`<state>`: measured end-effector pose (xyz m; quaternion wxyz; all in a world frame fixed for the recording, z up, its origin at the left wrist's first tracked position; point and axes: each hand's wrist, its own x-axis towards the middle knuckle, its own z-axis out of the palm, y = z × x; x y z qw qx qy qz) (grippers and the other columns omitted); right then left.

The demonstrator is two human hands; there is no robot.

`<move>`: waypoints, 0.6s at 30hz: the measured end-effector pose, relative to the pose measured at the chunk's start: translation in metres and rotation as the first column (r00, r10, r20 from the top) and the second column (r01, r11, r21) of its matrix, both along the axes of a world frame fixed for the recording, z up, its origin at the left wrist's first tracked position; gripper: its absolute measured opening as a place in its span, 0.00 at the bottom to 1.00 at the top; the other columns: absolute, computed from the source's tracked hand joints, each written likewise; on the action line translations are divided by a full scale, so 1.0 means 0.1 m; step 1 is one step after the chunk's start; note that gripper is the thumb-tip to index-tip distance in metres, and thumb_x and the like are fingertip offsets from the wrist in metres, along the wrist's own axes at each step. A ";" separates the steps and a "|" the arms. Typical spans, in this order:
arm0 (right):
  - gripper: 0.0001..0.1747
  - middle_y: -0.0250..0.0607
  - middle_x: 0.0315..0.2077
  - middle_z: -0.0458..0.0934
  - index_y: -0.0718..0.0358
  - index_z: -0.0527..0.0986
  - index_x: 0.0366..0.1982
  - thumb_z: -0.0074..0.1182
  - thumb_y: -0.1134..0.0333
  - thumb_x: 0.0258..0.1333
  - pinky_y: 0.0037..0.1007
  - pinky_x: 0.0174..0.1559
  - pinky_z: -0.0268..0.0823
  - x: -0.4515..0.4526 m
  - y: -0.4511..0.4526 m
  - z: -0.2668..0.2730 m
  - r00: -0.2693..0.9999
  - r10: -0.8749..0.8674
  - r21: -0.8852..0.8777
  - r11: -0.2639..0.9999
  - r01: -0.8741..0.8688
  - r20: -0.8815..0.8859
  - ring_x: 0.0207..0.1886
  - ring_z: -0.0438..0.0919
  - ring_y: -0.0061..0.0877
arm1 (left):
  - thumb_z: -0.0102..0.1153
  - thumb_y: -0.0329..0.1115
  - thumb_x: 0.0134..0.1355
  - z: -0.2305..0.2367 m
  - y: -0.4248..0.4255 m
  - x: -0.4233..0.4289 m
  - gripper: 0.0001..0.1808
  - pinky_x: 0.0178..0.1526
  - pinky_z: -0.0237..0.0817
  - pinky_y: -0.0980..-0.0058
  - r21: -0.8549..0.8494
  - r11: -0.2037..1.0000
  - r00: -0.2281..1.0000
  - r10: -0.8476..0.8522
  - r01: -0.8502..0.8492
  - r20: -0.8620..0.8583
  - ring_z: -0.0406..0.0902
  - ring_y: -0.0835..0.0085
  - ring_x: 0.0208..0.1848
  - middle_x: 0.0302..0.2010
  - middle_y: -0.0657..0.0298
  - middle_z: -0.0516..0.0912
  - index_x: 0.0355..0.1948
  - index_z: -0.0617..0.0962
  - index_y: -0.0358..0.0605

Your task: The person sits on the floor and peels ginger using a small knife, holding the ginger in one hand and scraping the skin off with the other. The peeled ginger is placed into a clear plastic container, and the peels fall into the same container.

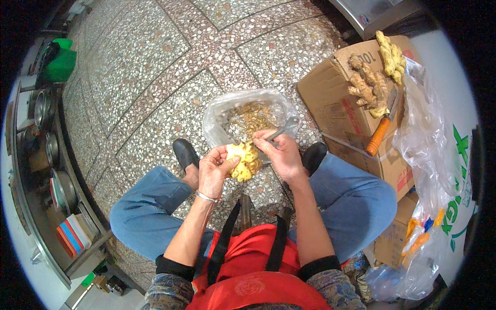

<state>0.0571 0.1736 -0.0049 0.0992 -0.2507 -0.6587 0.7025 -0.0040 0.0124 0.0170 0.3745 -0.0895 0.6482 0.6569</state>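
Note:
A knobbly, mostly peeled ginger root is held in my left hand, its flesh pale yellow with brownish patches on the right side. My right hand grips a slim grey metal tool, probably a peeler; its tip is at the root's upper edge, partly hidden by the fingers. Beneath both hands, an open clear plastic bag on the floor holds brown peel scraps. On a cardboard box at the right lie an unpeeled ginger root, a peeled one and a knife with an orange wooden handle.
The cardboard box stands right of my feet, with crumpled plastic bags hanging beside it. Metal shelving with bowls and stacked coloured trays runs along the left. A green container is at the far left.

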 end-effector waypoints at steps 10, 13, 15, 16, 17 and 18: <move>0.08 0.36 0.25 0.80 0.66 0.79 0.29 0.57 0.67 0.51 0.23 0.33 0.66 0.03 0.25 0.08 0.989 0.110 0.040 0.993 -0.114 0.096 0.29 0.76 0.20 | 0.55 0.28 0.59 -0.05 -0.12 -0.12 0.18 0.46 0.71 0.76 0.217 0.972 0.942 -0.150 0.086 0.299 0.80 0.72 0.41 0.42 0.58 0.82 0.50 0.74 0.32; 0.04 0.29 0.28 0.77 0.67 0.78 0.30 0.55 0.73 0.53 0.22 0.37 0.65 0.05 0.33 0.22 0.974 0.164 -0.211 0.969 -0.129 0.158 0.33 0.72 0.15 | 0.55 0.29 0.59 -0.08 -0.16 -0.13 0.19 0.45 0.71 0.77 0.304 0.949 0.919 -0.189 0.080 0.347 0.80 0.73 0.42 0.43 0.57 0.81 0.51 0.74 0.31; 0.03 0.32 0.30 0.77 0.66 0.77 0.29 0.55 0.74 0.52 0.22 0.41 0.64 0.03 0.37 0.25 0.966 0.251 -0.224 0.946 -0.233 0.055 0.36 0.72 0.17 | 0.54 0.28 0.59 -0.11 -0.21 -0.15 0.19 0.47 0.71 0.76 0.341 0.934 0.902 -0.239 0.111 0.359 0.80 0.72 0.43 0.43 0.57 0.81 0.51 0.74 0.31; 0.02 0.33 0.30 0.76 0.66 0.77 0.28 0.55 0.74 0.52 0.23 0.41 0.64 0.01 0.39 0.25 0.955 0.296 -0.219 0.931 -0.293 -0.020 0.36 0.72 0.18 | 0.54 0.28 0.59 -0.11 -0.21 -0.16 0.19 0.48 0.70 0.76 0.360 0.927 0.894 -0.249 0.108 0.372 0.80 0.72 0.44 0.44 0.56 0.81 0.50 0.74 0.30; 0.02 0.34 0.31 0.76 0.66 0.76 0.27 0.55 0.75 0.52 0.23 0.42 0.63 0.00 0.40 0.27 0.936 0.338 -0.210 0.913 -0.351 -0.094 0.37 0.72 0.18 | 0.55 0.29 0.58 -0.11 -0.23 -0.16 0.19 0.49 0.69 0.74 0.375 0.920 0.889 -0.264 0.115 0.375 0.79 0.70 0.44 0.44 0.55 0.81 0.50 0.74 0.29; 0.02 0.35 0.31 0.75 0.66 0.75 0.26 0.55 0.75 0.51 0.25 0.43 0.63 -0.03 0.38 0.31 0.922 0.368 -0.228 0.894 -0.387 -0.121 0.39 0.72 0.21 | 0.56 0.30 0.58 -0.13 -0.24 -0.17 0.20 0.50 0.69 0.73 0.389 0.913 0.884 -0.278 0.121 0.376 0.79 0.69 0.44 0.44 0.54 0.81 0.50 0.74 0.29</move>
